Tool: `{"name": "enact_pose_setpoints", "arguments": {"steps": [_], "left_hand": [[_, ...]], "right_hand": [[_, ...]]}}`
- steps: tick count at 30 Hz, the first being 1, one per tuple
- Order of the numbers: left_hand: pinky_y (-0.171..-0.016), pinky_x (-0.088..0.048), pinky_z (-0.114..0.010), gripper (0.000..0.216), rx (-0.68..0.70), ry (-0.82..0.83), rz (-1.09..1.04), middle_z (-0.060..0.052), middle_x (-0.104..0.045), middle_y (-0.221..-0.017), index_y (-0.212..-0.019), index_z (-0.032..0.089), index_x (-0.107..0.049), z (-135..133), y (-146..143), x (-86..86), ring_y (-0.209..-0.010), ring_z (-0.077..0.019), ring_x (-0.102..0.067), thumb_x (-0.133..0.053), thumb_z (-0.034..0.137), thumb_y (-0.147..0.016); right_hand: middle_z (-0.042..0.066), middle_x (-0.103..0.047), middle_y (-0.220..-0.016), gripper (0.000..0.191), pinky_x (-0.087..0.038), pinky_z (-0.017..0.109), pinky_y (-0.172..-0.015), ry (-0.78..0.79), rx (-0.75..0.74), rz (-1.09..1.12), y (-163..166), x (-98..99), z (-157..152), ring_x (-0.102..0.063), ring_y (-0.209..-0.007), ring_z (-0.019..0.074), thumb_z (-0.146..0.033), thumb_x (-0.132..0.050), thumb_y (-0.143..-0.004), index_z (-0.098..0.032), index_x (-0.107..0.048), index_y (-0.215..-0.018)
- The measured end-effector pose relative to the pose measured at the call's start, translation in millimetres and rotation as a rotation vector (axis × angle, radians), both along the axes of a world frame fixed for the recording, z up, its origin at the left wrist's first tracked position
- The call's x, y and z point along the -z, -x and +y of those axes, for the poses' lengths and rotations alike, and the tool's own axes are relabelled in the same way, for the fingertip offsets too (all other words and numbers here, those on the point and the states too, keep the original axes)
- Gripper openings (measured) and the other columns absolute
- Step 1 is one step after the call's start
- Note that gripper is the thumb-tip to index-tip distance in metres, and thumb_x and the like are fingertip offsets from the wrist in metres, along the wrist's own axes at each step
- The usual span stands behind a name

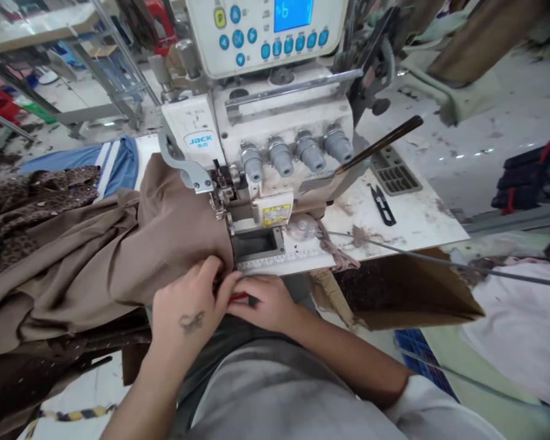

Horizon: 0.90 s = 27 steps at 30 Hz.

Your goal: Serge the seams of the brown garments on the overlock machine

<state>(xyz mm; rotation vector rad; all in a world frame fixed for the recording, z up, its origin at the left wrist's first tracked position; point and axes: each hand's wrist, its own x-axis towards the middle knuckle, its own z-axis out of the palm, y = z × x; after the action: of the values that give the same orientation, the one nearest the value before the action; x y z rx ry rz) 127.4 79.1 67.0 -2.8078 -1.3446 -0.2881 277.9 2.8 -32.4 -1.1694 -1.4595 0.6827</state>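
Left hand (186,299): fingers curled over the edge of a tan woven fabric (174,238), grip closed on it, pretty much right at the front of the machine.

Right hand (263,299): grip closed around a small red-and-black item (242,298). Too tucked into the fingers for me to say what it is. Its knuckles sit just beside the left hand.

Fabric: big bunched heap to the left, with the edge running up to the presser foot (220,197) of a JACK overlock machine (275,122).

Step right now: both hands are working at that edge, close in front of the stitching area, and the exact spot is hidden behind the fingers.

Desk (407,214): black thread snips (382,205) lying flat, plus a long dark-handled pick (380,145) resting against the machine.

Rest: leopard-print fabric (36,208), blue striped cloth (114,165), a cardboard box flap (407,293), a blue plastic crate (417,357), pale pink cloth (522,324).
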Motion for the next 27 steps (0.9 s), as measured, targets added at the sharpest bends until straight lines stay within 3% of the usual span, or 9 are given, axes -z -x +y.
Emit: {"name": "enact_pose_setpoints", "arguments": {"steps": [1, 3, 6, 8, 12, 18, 23, 27], "left_hand": [[-0.048, -0.028, -0.032, 0.027, -0.041, 0.001, 0.067, 0.002, -0.064, -0.065, -0.084, 0.024, -0.061, -9, 4, 6.7, -0.053, -0.0182, -0.060, -0.060, 0.044, -0.101], [-0.051, -0.033, -0.031, 0.021, -0.027, -0.016, -0.017, 0.001, -0.064, -0.067, -0.085, 0.023, -0.060, -19, 16, 19.7, -0.058, -0.0183, -0.063, -0.058, 0.036, -0.102], [-0.074, -0.052, -0.027, 0.006, 0.186, 0.028, -0.362, -0.004, -0.073, -0.091, -0.103, 0.022, -0.065, -24, 35, 33.1, -0.084, -0.0174, -0.071, -0.063, 0.018, -0.099], [-0.082, -0.055, -0.029, 0.025, 0.318, 0.024, -0.490, -0.005, -0.075, -0.101, -0.114, 0.023, -0.068, -24, 43, 37.6, -0.090, -0.0169, -0.071, -0.066, 0.008, -0.095], [-0.078, -0.056, -0.030, 0.043, 0.427, -0.040, -0.556, -0.005, -0.076, -0.102, -0.124, 0.027, -0.072, -27, 48, 42.1, -0.087, -0.0167, -0.071, -0.071, 0.002, -0.089], [-0.082, -0.059, -0.035, 0.046, 0.480, -0.088, -0.627, -0.008, -0.077, -0.107, -0.124, 0.023, -0.075, -29, 50, 48.0, -0.096, -0.0213, -0.072, -0.075, 0.000, -0.085], [-0.079, -0.062, -0.033, 0.054, 0.520, -0.118, -0.624, -0.007, -0.078, -0.109, -0.134, 0.025, -0.071, -31, 51, 48.9, -0.092, -0.0199, -0.073, -0.077, 0.003, -0.085], [-0.077, -0.062, -0.033, 0.050, 0.467, -0.125, -0.629, -0.006, -0.079, -0.105, -0.132, 0.027, -0.071, -35, 48, 49.0, -0.088, -0.0194, -0.074, -0.079, 0.008, -0.086]], "right_hand": [[0.003, -0.077, -0.080, 0.030, -0.055, 0.026, -0.073, 0.030, 0.006, 0.041, 1, 0.1, 0, -0.072, -0.071, 0.0168, -0.050, -0.073, -0.098, -0.022, -0.072, -0.087], [0.000, -0.074, -0.073, 0.031, -0.056, 0.025, -0.065, 0.164, 0.016, 0.258, 5, -0.6, 0, -0.072, -0.066, 0.0165, -0.051, -0.073, -0.097, -0.022, -0.067, -0.089], [-0.006, -0.068, -0.066, 0.038, -0.057, 0.024, -0.051, 0.435, -0.114, 0.681, 10, -4.3, -1, -0.071, -0.054, 0.0164, -0.056, -0.075, -0.093, -0.023, -0.058, -0.102], [-0.004, -0.071, -0.069, 0.039, -0.060, 0.025, -0.053, 0.512, -0.230, 0.755, 12, -9.6, -4, -0.072, -0.057, 0.0166, -0.058, -0.072, -0.094, -0.021, -0.058, -0.100], [0.003, -0.076, -0.080, 0.030, -0.063, 0.027, -0.071, 0.427, -0.216, 0.525, 13, -22.9, -17, -0.077, -0.076, 0.0181, -0.040, -0.064, -0.102, -0.019, -0.064, -0.082], [0.001, -0.076, -0.076, 0.021, -0.051, 0.022, -0.062, 0.311, -0.086, 0.178, 12, -32.0, -30, -0.073, -0.072, 0.0164, -0.019, -0.060, -0.096, -0.019, -0.064, -0.075], [0.000, -0.076, -0.078, 0.017, -0.051, 0.021, -0.064, 0.250, -0.119, 0.144, 11, -35.2, -35, -0.072, -0.070, 0.0145, -0.016, -0.056, -0.094, -0.019, -0.063, -0.079], [0.000, -0.074, -0.075, 0.015, -0.051, 0.022, -0.063, 0.206, -0.146, 0.040, 10, -33.5, -35, -0.070, -0.067, 0.0141, -0.014, -0.055, -0.091, -0.021, -0.062, -0.079]]}}
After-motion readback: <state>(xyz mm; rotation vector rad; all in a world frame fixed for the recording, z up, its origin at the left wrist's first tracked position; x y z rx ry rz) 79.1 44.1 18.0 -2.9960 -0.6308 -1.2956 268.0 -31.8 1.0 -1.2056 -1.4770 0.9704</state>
